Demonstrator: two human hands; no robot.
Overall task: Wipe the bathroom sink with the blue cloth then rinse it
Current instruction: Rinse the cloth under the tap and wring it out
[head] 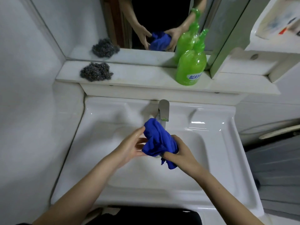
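Observation:
A bunched blue cloth [158, 142] hangs over the middle of the white sink [215, 153], just below the spout of the steel tap [164, 111]. My left hand [131, 147] holds the cloth's left side, thumb near its top and fingers against its lower edge. My right hand [178, 153] grips the cloth's lower right part, and a tail of cloth sticks out under the palm. A thin stream seems to fall from the tap behind the cloth. The sink's drain is hidden by the cloth and hands.
A shelf [146, 77] runs behind the sink under a mirror. On it lie a steel wool scrubber [95, 71] at the left and a green soap bottle [191, 65] at the right. A white cabinet [276, 38] stands at the right.

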